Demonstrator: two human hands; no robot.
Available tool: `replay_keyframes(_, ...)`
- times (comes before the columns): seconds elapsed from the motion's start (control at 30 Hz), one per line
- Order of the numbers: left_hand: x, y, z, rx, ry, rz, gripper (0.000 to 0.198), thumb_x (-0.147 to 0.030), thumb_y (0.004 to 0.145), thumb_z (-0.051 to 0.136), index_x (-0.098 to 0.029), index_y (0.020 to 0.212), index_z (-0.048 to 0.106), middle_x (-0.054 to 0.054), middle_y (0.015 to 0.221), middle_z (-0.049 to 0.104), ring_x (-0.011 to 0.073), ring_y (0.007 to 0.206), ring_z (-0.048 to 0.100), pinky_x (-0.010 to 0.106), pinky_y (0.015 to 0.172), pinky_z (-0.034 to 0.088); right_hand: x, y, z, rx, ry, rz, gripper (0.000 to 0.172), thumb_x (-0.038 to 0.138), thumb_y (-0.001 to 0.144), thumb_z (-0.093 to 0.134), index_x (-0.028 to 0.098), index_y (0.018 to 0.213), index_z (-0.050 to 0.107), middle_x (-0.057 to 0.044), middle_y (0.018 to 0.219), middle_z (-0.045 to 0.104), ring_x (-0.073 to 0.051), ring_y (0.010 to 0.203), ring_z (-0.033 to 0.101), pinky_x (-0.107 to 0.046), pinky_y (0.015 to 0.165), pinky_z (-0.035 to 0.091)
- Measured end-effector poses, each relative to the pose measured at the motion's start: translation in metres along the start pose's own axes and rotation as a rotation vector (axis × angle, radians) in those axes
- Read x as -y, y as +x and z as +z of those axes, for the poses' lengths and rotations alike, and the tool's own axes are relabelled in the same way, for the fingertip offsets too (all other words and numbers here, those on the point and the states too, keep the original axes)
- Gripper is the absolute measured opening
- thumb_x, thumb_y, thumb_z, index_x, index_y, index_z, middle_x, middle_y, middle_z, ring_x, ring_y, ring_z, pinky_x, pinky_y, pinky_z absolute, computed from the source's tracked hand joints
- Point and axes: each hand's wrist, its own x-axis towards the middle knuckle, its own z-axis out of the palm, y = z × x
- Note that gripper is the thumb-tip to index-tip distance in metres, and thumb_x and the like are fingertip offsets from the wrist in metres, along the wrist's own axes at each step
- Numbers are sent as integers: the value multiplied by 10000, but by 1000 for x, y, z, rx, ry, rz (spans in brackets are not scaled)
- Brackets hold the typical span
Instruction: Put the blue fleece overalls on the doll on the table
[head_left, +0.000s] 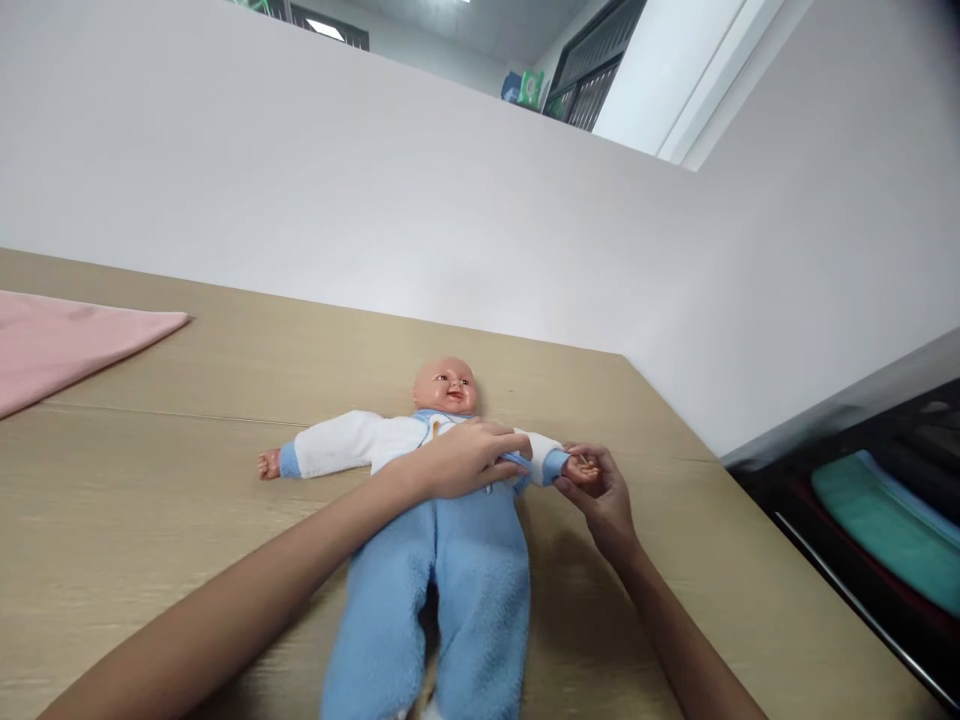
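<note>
A baby doll (pixel 448 384) lies on its back on the tan table, its head toward the wall and its arms spread wide. It wears a fleece romper (pixel 480 570) with blue legs, white sleeves and blue cuffs. My left hand (pixel 476 458) lies across the doll's chest, its fingers closed on a light blue bit of the romper near the shoulder. At the cuff on the right, my right hand (pixel 609 505) has its thumb and fingers around the doll's small hand (pixel 582 468). The chest front is partly hidden under my left hand.
The tan table (pixel 187 560) meets a white wall (pixel 337 200) at the back. A pink cloth (pixel 67 340) lies at the left. Beyond the table's right edge, folded green fabric (pixel 885 520) rests on something dark.
</note>
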Motion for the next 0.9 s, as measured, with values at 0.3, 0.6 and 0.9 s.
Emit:
replay_keyframes(0.3,2,-7,-1,-172,-126,146,193,-374,1102,615,-220,1119,729,32,1004,784,192,937,693,352,996,409,31,-8,61,213,-69,-120,319,231,783,917,270,891,619,-19,1039,654,-214,968,679,-313,770,617)
replay_keyframes(0.6,14,2,8,-268,-322,20,155,-353,1046,650,-202,1062,681,108,1165,667,252,1129,630,377,1027,500,35,-4,45,296,493,488,312,474,849,823,250,812,609,-15,876,673,-223,862,667,-409,879,584)
replay_keyframes(0.9,12,4,11,-281,-330,-193,174,-376,1020,600,-204,995,614,42,974,690,215,914,636,331,838,484,31,-19,56,164,376,460,349,547,871,853,241,963,713,-11,954,720,-200,919,666,-330,881,552)
